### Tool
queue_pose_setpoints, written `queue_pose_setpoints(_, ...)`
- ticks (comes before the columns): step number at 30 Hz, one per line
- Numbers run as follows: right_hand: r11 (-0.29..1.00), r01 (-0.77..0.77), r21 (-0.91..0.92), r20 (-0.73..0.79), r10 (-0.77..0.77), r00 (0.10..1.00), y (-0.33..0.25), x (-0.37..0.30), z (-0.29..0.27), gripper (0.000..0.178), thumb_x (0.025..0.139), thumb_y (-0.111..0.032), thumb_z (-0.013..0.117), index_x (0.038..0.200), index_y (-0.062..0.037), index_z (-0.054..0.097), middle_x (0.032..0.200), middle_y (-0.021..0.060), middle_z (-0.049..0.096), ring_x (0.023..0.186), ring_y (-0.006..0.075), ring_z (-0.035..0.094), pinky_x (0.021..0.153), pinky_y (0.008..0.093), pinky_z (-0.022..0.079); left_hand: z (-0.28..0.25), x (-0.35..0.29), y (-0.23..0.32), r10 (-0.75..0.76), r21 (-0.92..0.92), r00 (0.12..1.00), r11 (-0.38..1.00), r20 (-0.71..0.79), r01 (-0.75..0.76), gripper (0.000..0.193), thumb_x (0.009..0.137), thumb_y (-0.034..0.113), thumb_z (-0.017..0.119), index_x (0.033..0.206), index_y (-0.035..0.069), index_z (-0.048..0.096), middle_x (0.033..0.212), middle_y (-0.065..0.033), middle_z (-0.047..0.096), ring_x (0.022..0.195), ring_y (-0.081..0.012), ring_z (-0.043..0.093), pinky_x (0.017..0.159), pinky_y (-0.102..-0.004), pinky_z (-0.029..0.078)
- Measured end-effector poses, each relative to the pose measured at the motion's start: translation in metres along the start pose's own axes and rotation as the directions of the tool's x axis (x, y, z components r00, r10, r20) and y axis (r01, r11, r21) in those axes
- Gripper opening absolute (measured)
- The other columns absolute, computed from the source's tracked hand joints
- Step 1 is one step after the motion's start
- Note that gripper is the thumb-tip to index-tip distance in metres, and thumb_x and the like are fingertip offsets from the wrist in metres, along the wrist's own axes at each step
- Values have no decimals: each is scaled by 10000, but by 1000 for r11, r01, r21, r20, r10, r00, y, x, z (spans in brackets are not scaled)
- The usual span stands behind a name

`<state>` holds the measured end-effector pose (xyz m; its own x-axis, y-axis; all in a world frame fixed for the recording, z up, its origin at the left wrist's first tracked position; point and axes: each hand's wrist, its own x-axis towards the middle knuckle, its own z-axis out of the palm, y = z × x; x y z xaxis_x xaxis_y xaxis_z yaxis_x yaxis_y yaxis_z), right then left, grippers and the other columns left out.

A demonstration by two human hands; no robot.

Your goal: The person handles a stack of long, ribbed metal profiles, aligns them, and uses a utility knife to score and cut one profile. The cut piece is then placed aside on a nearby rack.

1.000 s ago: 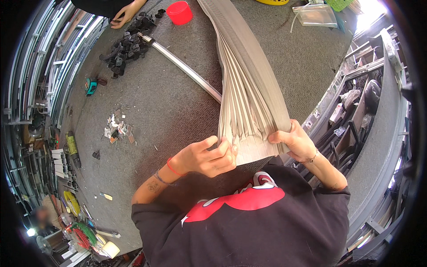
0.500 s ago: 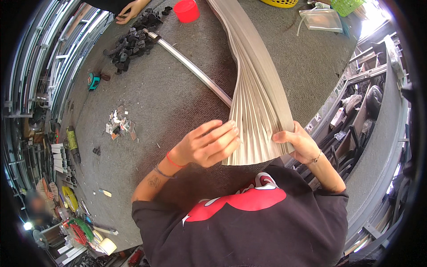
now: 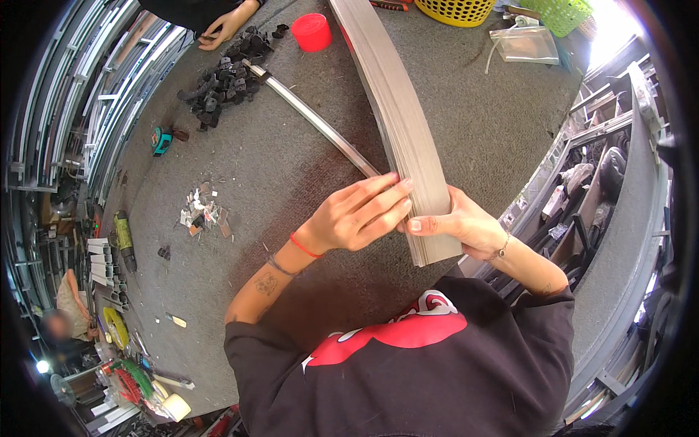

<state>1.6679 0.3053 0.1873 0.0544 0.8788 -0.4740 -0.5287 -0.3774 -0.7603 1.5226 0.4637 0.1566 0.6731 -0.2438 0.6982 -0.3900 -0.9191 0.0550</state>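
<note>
A long grey-beige pleated screen [image 3: 408, 109], folded into a compact stack, runs from the far edge of the picture down to just in front of my chest. My right hand [image 3: 460, 226] is closed round its near end, thumb on top of the folds. Against the stack's left edge, my left hand [image 3: 368, 211] is closed with its fingertips pressed on the folds; its thumb is hidden. A slim silver metal profile [image 3: 313, 113] lies on the table, its near end close to my left fingertips.
On the grey table [image 3: 269, 167] lie a heap of black plastic parts [image 3: 218, 91] beside another person's hand [image 3: 228, 25], a red round container [image 3: 312, 33], a teal tape measure [image 3: 162, 140] and small scraps [image 3: 205, 210]. Yellow [image 3: 456, 9] and green baskets [image 3: 564, 13] stand far right.
The fanned-out pleats at the near end have been pressed together into a tight stack. My right hand has moved left, and my left hand slightly right and up onto the edge.
</note>
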Motion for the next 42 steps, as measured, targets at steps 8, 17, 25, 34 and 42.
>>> queue_pose_setpoints(8, 1000, -1, 22, 75, -1, 997, -3, -1, -9, 631, 755, -221, 793, 1231, 21, 457, 1085, 85, 602, 998, 143, 588, 872, 293, 480, -4, 2, 3, 29, 32, 1000, 999, 4, -29, 246, 736, 130, 685, 964, 55, 636, 1089, -75, 608, 1001, -228, 606, 842, -348, 547)
queue_pose_setpoints(17, 1000, 21, -20, 22, -20, 1000, 2, 0, -9, 680, 768, -209, 778, 1288, 35, 415, 1161, 102, 568, 1071, 162, 548, 939, 307, 434, -13, 10, 3, 14, 72, 991, 997, 135, -24, 196, 759, 190, 656, 948, 159, 616, 1091, -11, 565, 945, -166, 561, 802, -326, 498)
queue_pose_setpoints(25, 997, 22, -80, -63, -27, 998, -5, -7, -15, 637, 768, -168, 765, 1271, 44, 436, 1153, 118, 584, 1046, 171, 567, 928, 310, 439, -20, -7, 3, -69, 33, 981, 997, 184, 64, 156, 744, 124, 646, 873, 156, 565, 1126, -7, 558, 928, -167, 552, 772, -288, 501)
queue_pose_setpoints(34, 986, -27, -164, -243, -14, 970, -3, -9, -8, 657, 715, -183, 773, 1242, 48, 456, 1111, 126, 605, 1020, 180, 577, 929, 316, 433, -9, -19, 0, -79, -242, 974, 961, 213, 131, 228, 707, 10, 603, 878, 103, 484, 1248, -80, 539, 830, -232, 598, 731, -323, 529)
queue_pose_setpoints(42, 982, 16, -187, -194, -53, 980, 1, -4, -10, 619, 720, -170, 757, 1225, 46, 471, 1101, 128, 606, 1011, 183, 578, 924, 311, 434, 2, -16, 0, -97, -318, 983, 937, 156, 143, 308, 728, 91, 627, 1013, 94, 509, 1105, -84, 529, 870, -232, 596, 808, -314, 511)
